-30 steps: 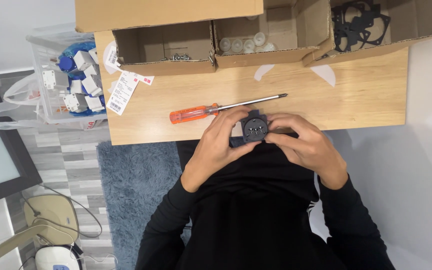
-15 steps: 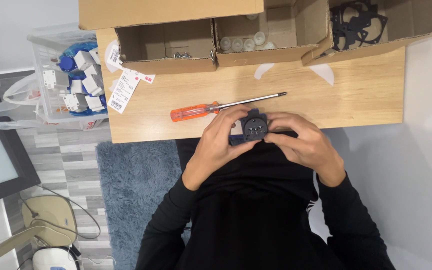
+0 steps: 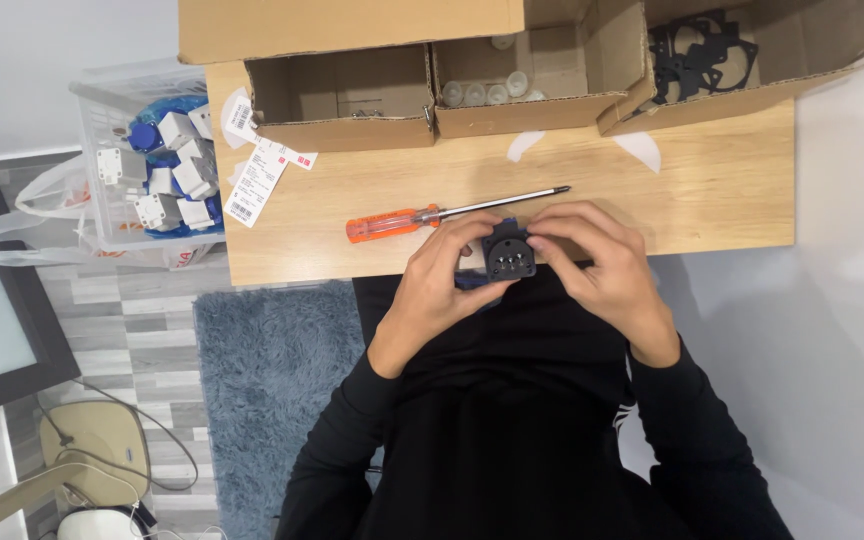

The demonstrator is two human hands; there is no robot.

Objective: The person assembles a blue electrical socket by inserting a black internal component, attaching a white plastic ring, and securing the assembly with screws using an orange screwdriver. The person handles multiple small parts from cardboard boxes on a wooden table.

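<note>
Hands are doing all the work here, pinching a small black plastic part (image 3: 509, 252) right over the near edge of the wooden desk (image 3: 712, 190), roughly mid-length. The left hand (image 3: 439, 290) is wrapping its fingers around the part's left side, and the right hand (image 3: 600, 268) is closing in from the right with fingertips on the top and side, so both are clamped on the same piece. Its face is pointing up at the camera, showing a few small holes, plus a bit of blue peeking out underneath.

Judging by looks, it's a light, rigid moulded bit, not fragile, but small and smooth enough to be slipping out of a lazy pinch. Gripping it by the outer edges, like the person is doing, seems the sane way, keeping the holed face free.

An orange-handled screwdriver (image 3: 452, 213) is lying just beyond the hands, shaft pointing toward the right, not touched by either. Along the far edge, three open cardboard boxes (image 3: 337, 100) are sitting side by side: the middle one is holding pale round caps (image 3: 482, 92), the right one black flat gaskets (image 3: 697, 50). Off the left edge, a clear bin (image 3: 92, 150) of white and blue parts is standing near some paper tags (image 3: 257, 175).
</note>
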